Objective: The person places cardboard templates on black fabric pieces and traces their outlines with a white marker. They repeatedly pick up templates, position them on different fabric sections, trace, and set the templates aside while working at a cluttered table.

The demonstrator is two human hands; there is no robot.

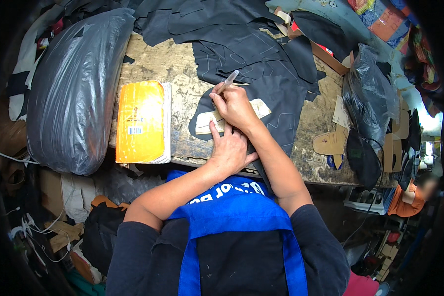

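Note:
A pale pattern piece (203, 124) lies on a sheet of black material (287, 103) at the middle of the workbench. My left hand (229, 152) rests on its near edge, fingers stretched out and pressing down. Over the same pattern piece, crossing in front of the left, my right hand (235, 107) grips a pen (230, 79) with a clear barrel. The pen's tip is hidden behind my fingers. Thin light outlines show on the black sheet to the right of my hands and on the dark pieces beyond.
Left of my hands lie an orange-covered book (140, 123) and a big, stuffed grey plastic bag (79, 91). More black material (222, 22) covers the far side. A brown sole-shaped template (329, 143) and another grey bag (372, 93) sit right. Farther right is a person in orange (403, 201).

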